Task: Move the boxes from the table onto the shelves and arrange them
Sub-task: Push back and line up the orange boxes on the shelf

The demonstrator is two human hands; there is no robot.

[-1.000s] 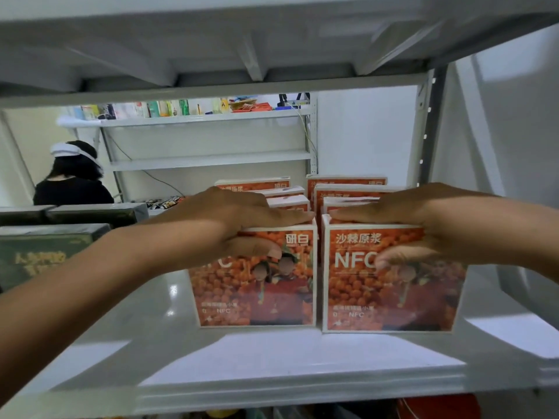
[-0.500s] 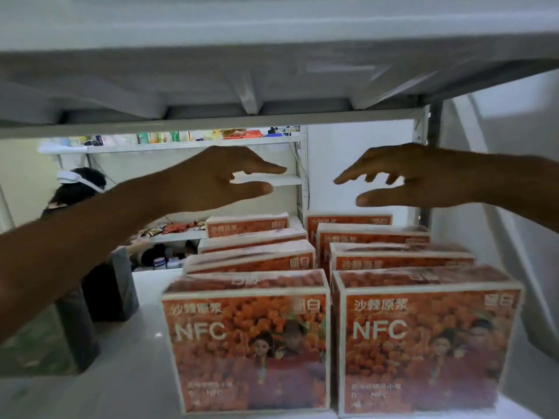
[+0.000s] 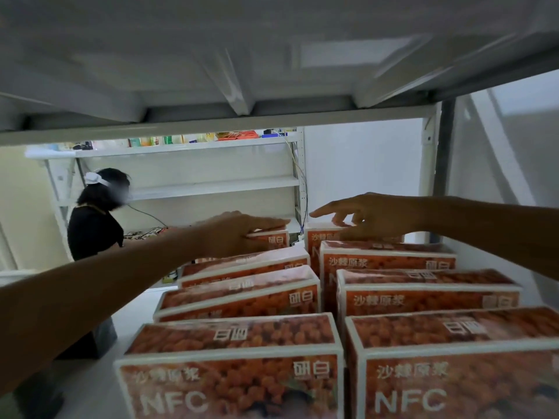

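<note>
Both arms reach far back on the white metal shelf (image 3: 87, 391). The left hand (image 3: 242, 234) lies flat on the back left orange cardboard box (image 3: 276, 238) — the right hand (image 3: 372, 217) has loose, spread fingers touching the back right box (image 3: 320, 237).

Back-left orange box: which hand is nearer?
Left. The left hand lies on top of the back-left orange box; the right hand is off to its right, touching the back-right orange box.
</note>
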